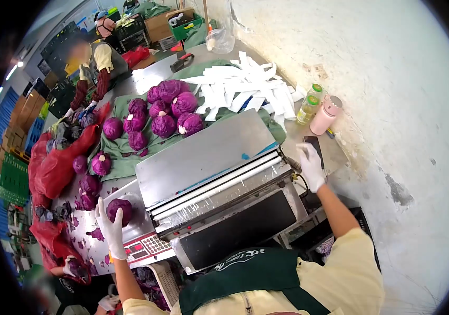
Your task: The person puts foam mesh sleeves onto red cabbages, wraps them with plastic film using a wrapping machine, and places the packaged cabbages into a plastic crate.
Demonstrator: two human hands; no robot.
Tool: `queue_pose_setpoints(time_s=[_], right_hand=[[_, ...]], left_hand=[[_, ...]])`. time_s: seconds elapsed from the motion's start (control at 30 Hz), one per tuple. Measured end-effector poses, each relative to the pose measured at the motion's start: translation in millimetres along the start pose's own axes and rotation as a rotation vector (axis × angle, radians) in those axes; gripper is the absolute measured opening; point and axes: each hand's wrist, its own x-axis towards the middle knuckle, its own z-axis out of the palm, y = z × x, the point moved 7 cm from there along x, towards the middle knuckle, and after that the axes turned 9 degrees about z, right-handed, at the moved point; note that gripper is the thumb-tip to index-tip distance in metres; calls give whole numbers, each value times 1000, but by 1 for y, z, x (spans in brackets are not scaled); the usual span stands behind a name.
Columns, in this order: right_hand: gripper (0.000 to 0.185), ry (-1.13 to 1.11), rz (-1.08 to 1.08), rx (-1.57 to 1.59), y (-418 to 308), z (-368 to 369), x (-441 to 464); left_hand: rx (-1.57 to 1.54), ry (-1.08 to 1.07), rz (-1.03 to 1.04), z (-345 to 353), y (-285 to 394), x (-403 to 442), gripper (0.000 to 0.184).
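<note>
My left hand (pixel 110 231), in a white glove, is beside a red cabbage (pixel 124 209) on the metal plate of a scale (pixel 141 249) with a keypad and red display. Its fingers are apart, and the thumb overlaps the cabbage's edge; I cannot tell whether it touches. My right hand (pixel 312 169), also gloved, is over the right end of a film-wrapping machine (pixel 203 152), its fingers extended beside a dark flat object (pixel 315 147) like a phone. Clear film (pixel 224 191) stretches along the machine's roller, above a black pad (pixel 237 231).
Several red cabbages (pixel 162 125) rest on a green cloth (pixel 122 167). White strips (pixel 250 86) are heaped behind the machine. Green-capped bottles (pixel 307 109) and a pink flask (pixel 325 116) stand by the wall. Red net bags (pixel 61 168) line the left; co-workers (pixel 98 65) stand there.
</note>
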Motion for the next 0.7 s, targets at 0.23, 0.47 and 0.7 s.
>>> queue_pose_setpoints(time_s=[0.23,0.47,0.7], right_hand=[[14,-210,-201,-294,96,123,204],[41,-564,-18,-882,133,192,305],[32,-537,-149,-497,72,183,320]], left_hand=[[-135,262,-26,-28,13,-52,47],[-203,255,-435,-31,11,-135,35],[-347,310,-459,-13,65,-148,25]])
